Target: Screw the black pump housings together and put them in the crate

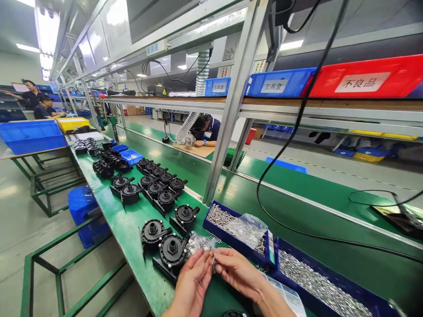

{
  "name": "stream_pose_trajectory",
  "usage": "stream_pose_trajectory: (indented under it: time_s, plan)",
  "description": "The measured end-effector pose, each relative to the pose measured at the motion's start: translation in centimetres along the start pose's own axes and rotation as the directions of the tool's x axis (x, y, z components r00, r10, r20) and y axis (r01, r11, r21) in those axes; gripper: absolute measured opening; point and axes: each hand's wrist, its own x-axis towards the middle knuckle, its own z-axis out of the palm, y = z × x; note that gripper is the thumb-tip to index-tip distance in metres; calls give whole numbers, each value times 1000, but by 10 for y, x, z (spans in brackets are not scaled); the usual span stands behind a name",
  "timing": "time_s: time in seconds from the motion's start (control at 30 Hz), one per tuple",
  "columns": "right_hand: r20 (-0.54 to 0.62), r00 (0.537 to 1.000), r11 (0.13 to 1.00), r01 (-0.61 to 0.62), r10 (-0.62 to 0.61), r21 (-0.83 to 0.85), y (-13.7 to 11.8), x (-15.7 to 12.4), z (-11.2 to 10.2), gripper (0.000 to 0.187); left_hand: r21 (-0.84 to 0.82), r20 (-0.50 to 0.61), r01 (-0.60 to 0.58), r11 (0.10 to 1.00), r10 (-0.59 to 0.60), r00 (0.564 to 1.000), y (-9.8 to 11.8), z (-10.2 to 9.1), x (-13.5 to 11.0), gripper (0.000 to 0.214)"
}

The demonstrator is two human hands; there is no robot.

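Note:
My left hand [193, 281] is half closed, palm up, with a thin metal screw [200, 282] across its fingers. The fingertips of my right hand [239, 274] meet those of my left, pinching a small metal screw [213, 259] partly hidden by the fingers. Just beyond them lies a clear plastic bag [200, 242] of small metal parts. Left of the hands sits a round black pump housing [172, 249] with a central spout and screws around its rim. Another black pump housing [153, 230] stands behind it.
A blue bin [238, 229] of long screws and a blue bin [324, 281] of small metal parts stand at the right. More black housings [158, 187] line the green bench [122, 229]. A black cable [264, 171] hangs in front. A person [208, 127] leans over the far bench.

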Motion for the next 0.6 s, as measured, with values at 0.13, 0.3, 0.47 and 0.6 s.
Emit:
stream_pose_trajectory:
  time_s: [0.13, 0.3, 0.47, 0.6]
  plan:
    - [-14, 988, 984, 150, -152, -98, -25, 10, 32, 39, 33, 43, -53, 998, 52, 998, -10, -6, 9, 55]
    - [215, 851, 562, 486, -479, -669, -48, 41, 108, 18, 97, 7, -121, 988, 121, 993, -19, -10, 15, 46]
    - [419, 770, 296, 592, -480, -750, -43, 80, 161, 14, 93, 43, -161, 983, 158, 987, -21, -9, 19, 46]
    - [496, 743, 128, 603, -450, -787, -35, 98, 178, 20, 101, 5, -188, 977, 188, 982, -19, -5, 19, 40]
